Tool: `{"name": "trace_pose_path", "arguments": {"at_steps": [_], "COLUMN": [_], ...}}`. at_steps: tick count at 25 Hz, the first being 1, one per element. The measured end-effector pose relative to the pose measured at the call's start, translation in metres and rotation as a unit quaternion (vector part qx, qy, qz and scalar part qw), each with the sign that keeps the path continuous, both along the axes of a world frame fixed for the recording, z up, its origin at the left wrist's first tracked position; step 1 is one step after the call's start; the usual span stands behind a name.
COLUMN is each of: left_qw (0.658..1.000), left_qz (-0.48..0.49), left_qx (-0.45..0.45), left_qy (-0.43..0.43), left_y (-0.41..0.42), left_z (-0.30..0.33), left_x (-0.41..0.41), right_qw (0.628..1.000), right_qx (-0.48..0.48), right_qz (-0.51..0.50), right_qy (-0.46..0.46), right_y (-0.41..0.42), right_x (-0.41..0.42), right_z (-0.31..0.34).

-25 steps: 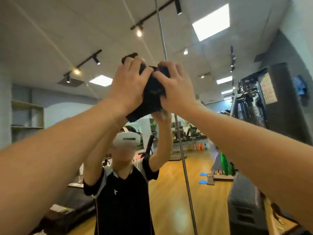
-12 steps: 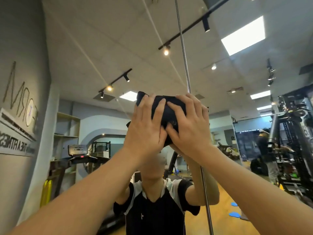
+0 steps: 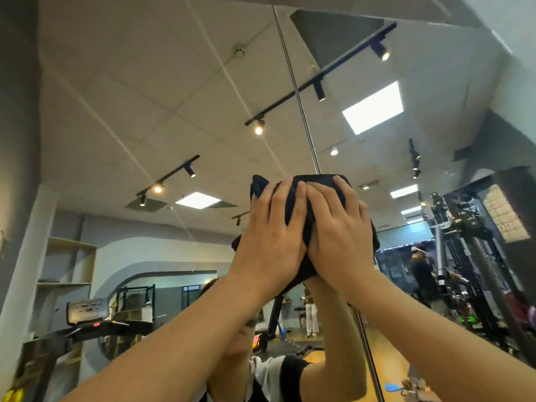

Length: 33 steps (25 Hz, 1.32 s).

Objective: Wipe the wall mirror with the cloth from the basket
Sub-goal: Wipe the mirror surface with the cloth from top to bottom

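Head cam: both my hands are flat on the dark folded terry cloth, pressing it against the large frameless wall mirror. Left hand has its fingers spread over the cloth's left half, right hand over the right half, index fingers touching at 12 o'clock. Neither hand is clenched: open palms pinning the cloth, not gripping it.

Change over the last second: the cloth has travelled up the glass. It now sits over the thin vertical metal mirror seam, and the mirror's top edge shows at 12 o'clock of the frame, which it didn't before. The view has tilted upward with it.

My read: mid-wipe, working the upper section. Glass between cloth and top edge is likely still undone. Arms are near full reach, so pressure may drop off up there.

Basket not in view.
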<state>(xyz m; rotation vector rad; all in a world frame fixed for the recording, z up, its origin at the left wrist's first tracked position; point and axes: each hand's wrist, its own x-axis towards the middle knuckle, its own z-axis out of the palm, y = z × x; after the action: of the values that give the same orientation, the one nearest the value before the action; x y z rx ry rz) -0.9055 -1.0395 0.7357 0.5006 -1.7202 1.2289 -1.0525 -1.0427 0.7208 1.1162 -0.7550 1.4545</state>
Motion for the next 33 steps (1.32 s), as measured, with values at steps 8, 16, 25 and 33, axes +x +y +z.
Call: {"name": "trace_pose_path", "arguments": {"at_steps": [8, 16, 25, 33], "left_qw": [0.999, 0.996, 0.993, 0.992], "left_qz": [0.035, 0.036, 0.076, 0.051], "left_qx": [-0.013, 0.028, 0.033, 0.026], "left_qy": [-0.006, 0.074, 0.090, 0.108], "left_y": [-0.004, 0.001, -0.001, -0.013], "left_z": [0.326, 0.522, 0.557, 0.551], "left_x": [-0.045, -0.074, -0.192, -0.355], "right_qw": [1.000, 0.999, 0.997, 0.996], "right_qx": [-0.003, 0.026, 0.061, 0.058], "right_qz": [0.014, 0.009, 0.020, 0.034], "right_qy": [-0.018, 0.021, 0.044, 0.063], "right_y": [-0.002, 0.003, 0.001, -0.016], "right_x": [-0.045, -0.073, -0.192, -0.360], "right_z": [0.320, 0.536, 0.572, 0.573]}}
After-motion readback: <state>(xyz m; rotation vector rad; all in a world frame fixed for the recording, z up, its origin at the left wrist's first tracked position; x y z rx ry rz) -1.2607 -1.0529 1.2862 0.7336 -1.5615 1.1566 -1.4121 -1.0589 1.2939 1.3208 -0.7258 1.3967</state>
